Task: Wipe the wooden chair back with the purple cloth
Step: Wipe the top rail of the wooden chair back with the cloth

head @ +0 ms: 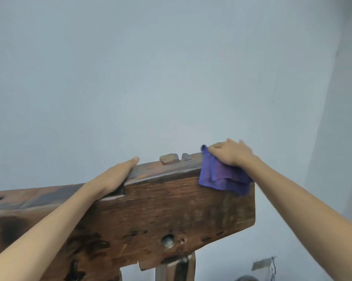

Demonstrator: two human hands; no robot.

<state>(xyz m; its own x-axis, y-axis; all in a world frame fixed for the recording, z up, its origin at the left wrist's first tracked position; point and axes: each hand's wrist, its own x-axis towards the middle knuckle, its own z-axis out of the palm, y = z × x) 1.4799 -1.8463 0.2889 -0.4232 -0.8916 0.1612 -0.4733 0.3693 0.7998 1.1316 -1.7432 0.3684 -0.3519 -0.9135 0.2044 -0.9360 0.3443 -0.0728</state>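
Note:
A dark, worn wooden chair back [161, 209] fills the lower half of the view, its thick top edge running up to the right. The purple cloth [221, 175] is draped over the top right corner and hangs down the front face. My right hand [229, 152] lies flat on the cloth, pressing it onto the top edge. My left hand [118, 175] grips the top edge near the middle, fingers over the far side. Two small wooden pegs [170, 158] stick up from the top edge between my hands.
A plain pale blue wall [150, 78] stands close behind the chair. A wooden post [175, 268] supports the back from below. A wall corner [323, 138] lies at the right, and a small grey object [262, 264] sits low on the floor there.

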